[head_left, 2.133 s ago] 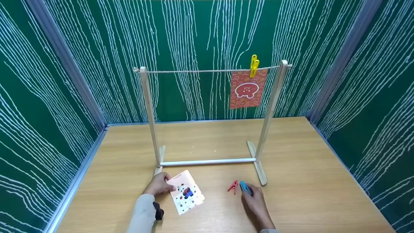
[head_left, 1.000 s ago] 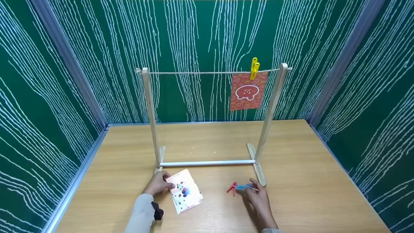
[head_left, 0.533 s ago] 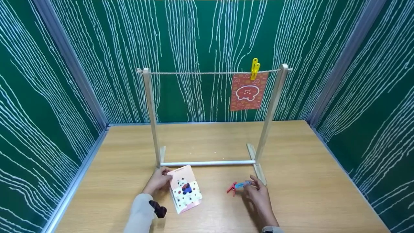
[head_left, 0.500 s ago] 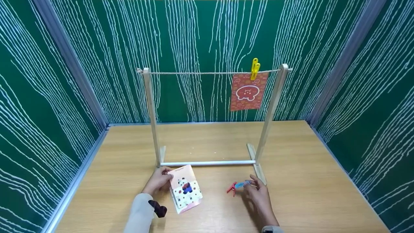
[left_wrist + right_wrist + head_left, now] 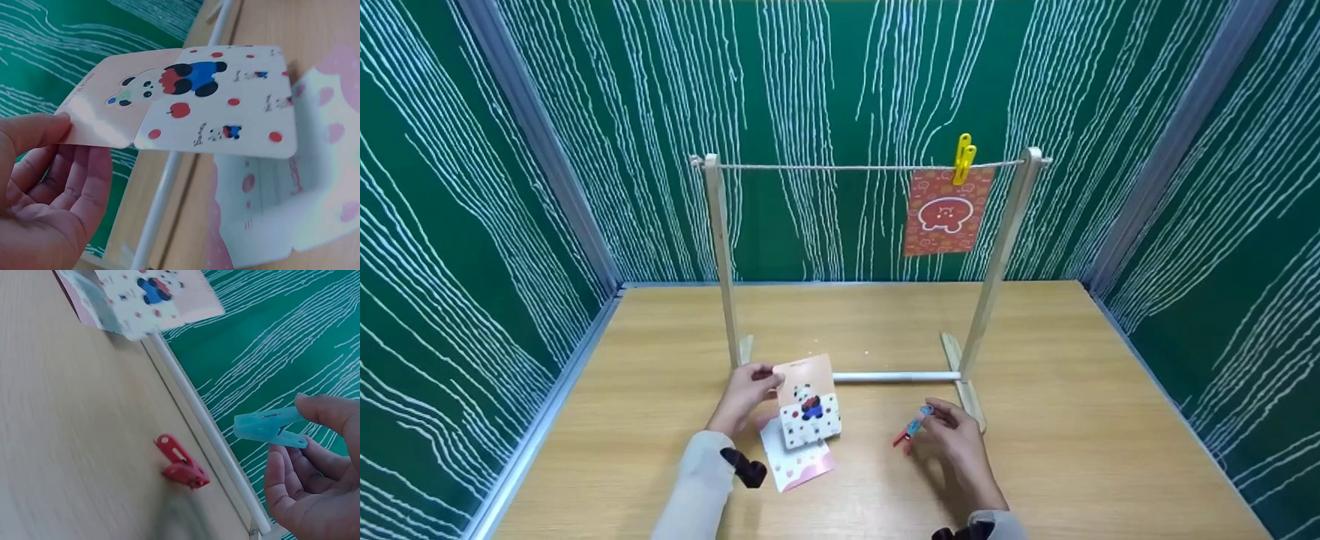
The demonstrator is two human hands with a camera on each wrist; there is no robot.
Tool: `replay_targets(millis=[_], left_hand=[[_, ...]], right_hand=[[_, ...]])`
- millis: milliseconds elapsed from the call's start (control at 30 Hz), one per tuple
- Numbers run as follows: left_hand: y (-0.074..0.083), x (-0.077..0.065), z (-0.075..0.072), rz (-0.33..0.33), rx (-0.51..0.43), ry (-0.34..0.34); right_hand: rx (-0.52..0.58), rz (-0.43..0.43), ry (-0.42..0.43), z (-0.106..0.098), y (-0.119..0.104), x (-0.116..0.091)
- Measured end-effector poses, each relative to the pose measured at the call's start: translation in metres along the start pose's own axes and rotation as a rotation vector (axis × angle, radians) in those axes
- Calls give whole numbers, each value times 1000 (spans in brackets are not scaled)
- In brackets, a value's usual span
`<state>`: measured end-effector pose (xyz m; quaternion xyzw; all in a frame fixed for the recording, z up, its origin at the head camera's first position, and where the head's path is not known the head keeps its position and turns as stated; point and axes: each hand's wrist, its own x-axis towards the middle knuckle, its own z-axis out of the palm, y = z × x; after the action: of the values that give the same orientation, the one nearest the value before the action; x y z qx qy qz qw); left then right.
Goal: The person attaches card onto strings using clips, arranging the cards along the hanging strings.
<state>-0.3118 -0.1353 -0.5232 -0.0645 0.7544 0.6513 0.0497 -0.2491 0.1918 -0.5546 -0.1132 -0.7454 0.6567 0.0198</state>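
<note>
My left hand point(image 5: 747, 396) pinches a panda-print card point(image 5: 810, 401) by its upper left corner, thumb on top and fingers beneath in the left wrist view. The card is lifted above a second card point(image 5: 799, 466), white with pink patches, that lies on the table. My right hand point(image 5: 956, 442) pinches a light blue clothespin point(image 5: 270, 424) by its handle ends, thumb on one arm and fingers on the other. A red clothespin point(image 5: 183, 464) lies on the table below it, partly behind the blue one in the head view.
A wooden stand point(image 5: 720, 262) with a string point(image 5: 825, 167) across its top stands behind my hands. From the string a red card point(image 5: 945, 217) hangs by a yellow clothespin point(image 5: 964, 161). A white rod point(image 5: 896, 376) joins the stand's feet. Green walls point(image 5: 802, 90) surround the table.
My left hand has raised the panda card up and away, uncovering the second card beneath. My right hand has lifted the blue clothespin off the table.
</note>
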Motion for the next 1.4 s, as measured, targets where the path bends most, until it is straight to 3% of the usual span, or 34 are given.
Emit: replay_targets(millis=[433,733,900,1033,1400], left_hand=[[37,10,27,112,26,51],[68,13,43,135,29,54],[83,15,49,175,47,53],[95,17,53,231,47,64],[127,20,60,406,80,109]], right_hand=[[-23,-66,-74,9,-38,9],[-46,-279,-80,12,-66,19],[-102,-233,-131,11,-87,27],[-162,-216,-160,9,-105,31],[-153,-368,-188,2,-151,35]])
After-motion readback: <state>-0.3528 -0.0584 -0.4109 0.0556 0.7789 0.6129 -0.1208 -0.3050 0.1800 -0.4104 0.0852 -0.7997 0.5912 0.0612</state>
